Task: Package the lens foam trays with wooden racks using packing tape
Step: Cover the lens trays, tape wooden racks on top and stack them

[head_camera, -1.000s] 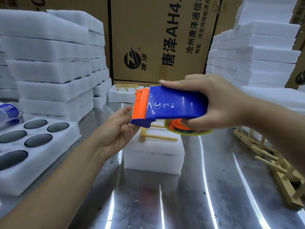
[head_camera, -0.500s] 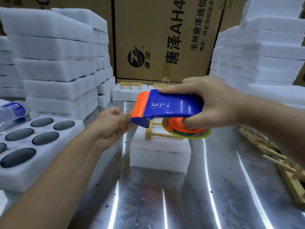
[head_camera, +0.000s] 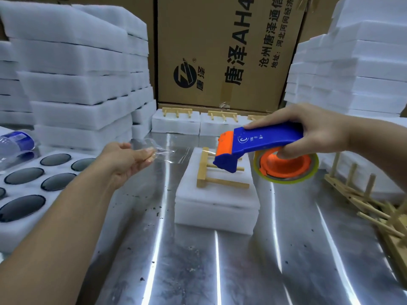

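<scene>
A white foam tray stack stands on the metal table with a wooden rack lying on top. My right hand grips a blue and orange tape dispenser above the stack's right side; its tape roll hangs below. My left hand pinches the free end of clear tape, stretched from the dispenser out to the left of the stack.
An open foam tray with dark lenses lies at the left, by a plastic bottle. Tall foam stacks flank both sides. Taped packages sit before a cardboard box. Loose wooden racks lie at the right.
My left hand has pulled the tape end away to the left, drawing out a clear strip. My right hand has carried the dispenser to the right and tilted its nose down over the stack.
</scene>
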